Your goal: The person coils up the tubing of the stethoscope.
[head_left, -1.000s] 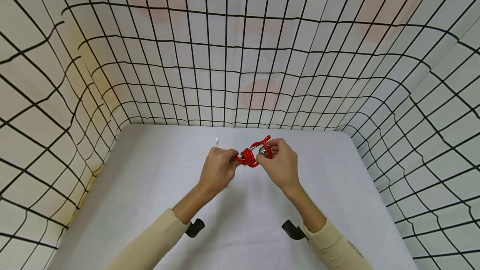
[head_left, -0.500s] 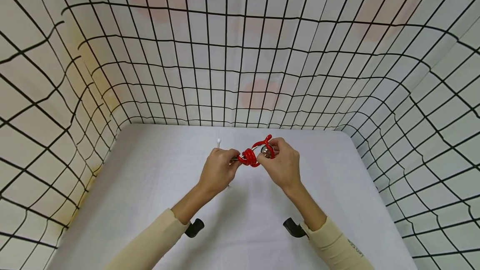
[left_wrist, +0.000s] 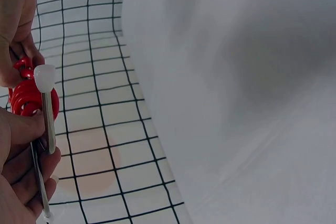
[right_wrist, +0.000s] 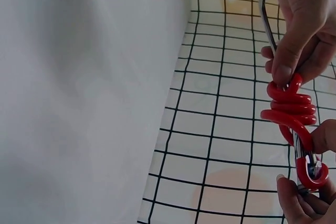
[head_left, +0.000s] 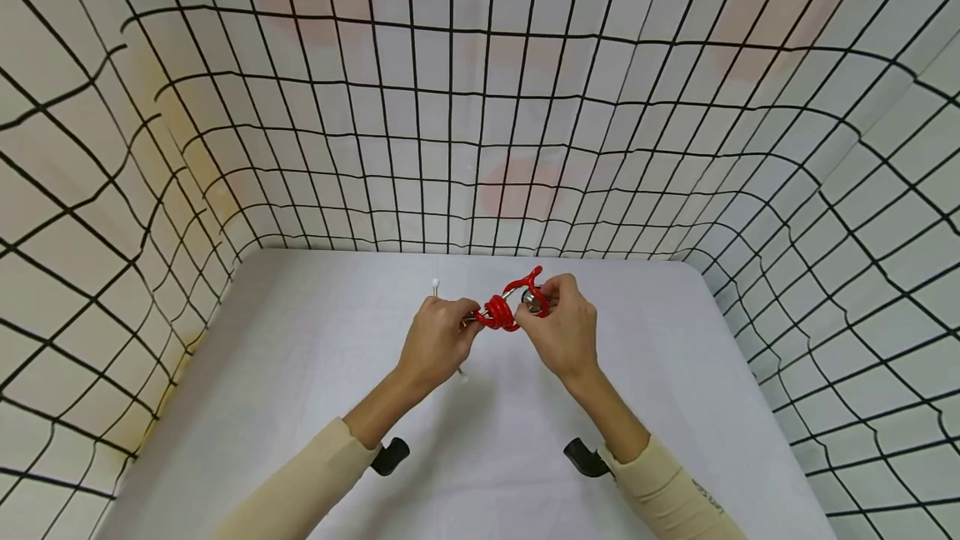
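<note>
A red coil (head_left: 497, 312) winds around silver metal wire, held above the table between both hands. My left hand (head_left: 438, 340) pinches the coil's left end, together with a silver rod (left_wrist: 49, 124) that has a white cap (left_wrist: 44, 78). The rod sticks out on both sides of that hand. At the other end, my right hand (head_left: 562, 327) holds the looped part, thumb and fingers around it. A silver ball (head_left: 531, 300) sits there inside a red hook (right_wrist: 312, 179). Fingers partly cover both ends, so how the wire runs through is hidden.
White cloth covers the table (head_left: 315, 357). Black grid netting (head_left: 480, 140) stands along its back and both sides, in front of pale sheets. Black wrist-worn devices (head_left: 390, 457) show near both cuffs.
Both hands stay nearly in place with the same grips. The piece has tilted slightly, its red tip a little higher, and the rod's lower end shows more below my left hand.
</note>
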A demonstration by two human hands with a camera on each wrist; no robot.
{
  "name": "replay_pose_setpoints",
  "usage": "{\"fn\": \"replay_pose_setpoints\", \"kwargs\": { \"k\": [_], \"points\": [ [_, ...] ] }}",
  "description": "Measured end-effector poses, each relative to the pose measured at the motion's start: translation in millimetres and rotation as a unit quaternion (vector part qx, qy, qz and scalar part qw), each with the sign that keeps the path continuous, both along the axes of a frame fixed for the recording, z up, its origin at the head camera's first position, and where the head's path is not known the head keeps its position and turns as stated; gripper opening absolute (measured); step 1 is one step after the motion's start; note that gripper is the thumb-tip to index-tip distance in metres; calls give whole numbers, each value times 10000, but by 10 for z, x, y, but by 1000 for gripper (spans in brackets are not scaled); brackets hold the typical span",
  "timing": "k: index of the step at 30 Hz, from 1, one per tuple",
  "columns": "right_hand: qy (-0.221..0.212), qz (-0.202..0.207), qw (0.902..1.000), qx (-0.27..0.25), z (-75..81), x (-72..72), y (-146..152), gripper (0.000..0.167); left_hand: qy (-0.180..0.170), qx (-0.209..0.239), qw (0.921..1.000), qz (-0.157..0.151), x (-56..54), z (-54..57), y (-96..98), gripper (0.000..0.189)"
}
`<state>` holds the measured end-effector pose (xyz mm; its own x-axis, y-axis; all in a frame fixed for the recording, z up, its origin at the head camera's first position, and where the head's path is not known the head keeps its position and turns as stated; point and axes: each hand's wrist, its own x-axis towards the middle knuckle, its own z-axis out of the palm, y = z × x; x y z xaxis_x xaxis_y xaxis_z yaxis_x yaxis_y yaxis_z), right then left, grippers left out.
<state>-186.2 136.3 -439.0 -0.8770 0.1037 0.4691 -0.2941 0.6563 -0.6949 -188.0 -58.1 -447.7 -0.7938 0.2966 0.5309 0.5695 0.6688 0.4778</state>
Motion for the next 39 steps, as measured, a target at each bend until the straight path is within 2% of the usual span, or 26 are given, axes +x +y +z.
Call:
{"fn": "replay_pose_setpoints", "kwargs": {
  "k": [9, 20, 26, 33, 39],
  "points": [
    [155, 26, 9999, 15, -31, 0, -13, 24, -52, 1, 10000, 31, 4, 11, 9, 13],
    [847, -64, 9961, 248, -56, -1, -45, 23, -87, 61, 9999, -14, 7, 17, 18, 11],
    [990, -37, 9945, 340, -63, -13, -40, 20, -203, 126, 9997, -39, 22, 16, 19, 10],
    [1068, 136, 9923, 619, -63, -25, -15, 22, -262, 103, 9996, -67, 14, 12, -2, 13],
    [1444, 323, 9847, 925, -92, -65, 13, 22, -194, 105, 9997, -123, -18, 0, -16, 12]
  ]
}}
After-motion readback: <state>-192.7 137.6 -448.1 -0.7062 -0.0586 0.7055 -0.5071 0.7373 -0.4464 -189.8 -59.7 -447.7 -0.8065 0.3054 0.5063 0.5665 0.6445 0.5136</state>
